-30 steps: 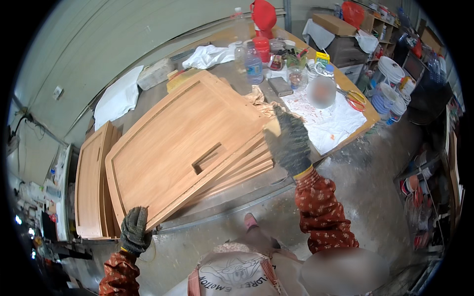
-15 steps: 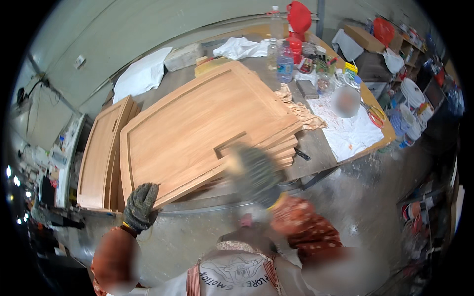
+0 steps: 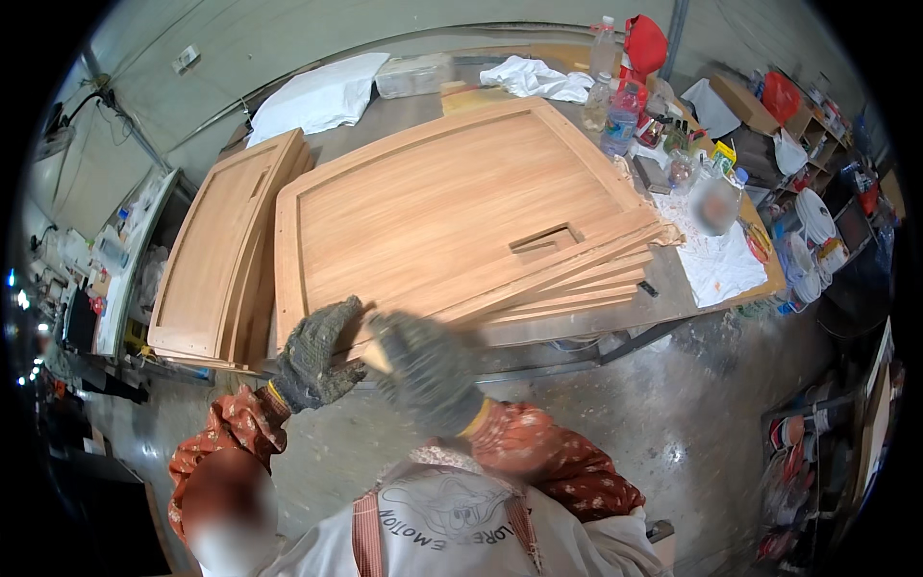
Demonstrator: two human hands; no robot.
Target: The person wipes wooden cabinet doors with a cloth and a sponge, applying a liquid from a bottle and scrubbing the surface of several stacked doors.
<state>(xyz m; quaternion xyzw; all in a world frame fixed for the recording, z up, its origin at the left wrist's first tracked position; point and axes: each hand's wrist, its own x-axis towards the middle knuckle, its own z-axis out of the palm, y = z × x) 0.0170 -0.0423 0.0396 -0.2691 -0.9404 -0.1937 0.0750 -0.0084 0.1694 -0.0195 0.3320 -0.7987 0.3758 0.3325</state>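
A stack of light wooden panels lies on the workbench, and the top one has a small rectangular cut-out. My left hand, in a grey knit glove, grips the near left edge of the top panel. My right hand, also gloved, is blurred by motion and sits just to the right of it at the same edge. A small pale piece shows between the two hands; I cannot tell what it is or which hand holds it.
A second stack of panels leans at the bench's left end. Bottles, a red container, jars, rags and a white sheet crowd the right end. Shelves with clutter stand at far right, over a concrete floor.
My right hand has swung from the stack's right end to the near left edge beside my left hand. My left hand has moved up to the panel edge. The view shifted right.
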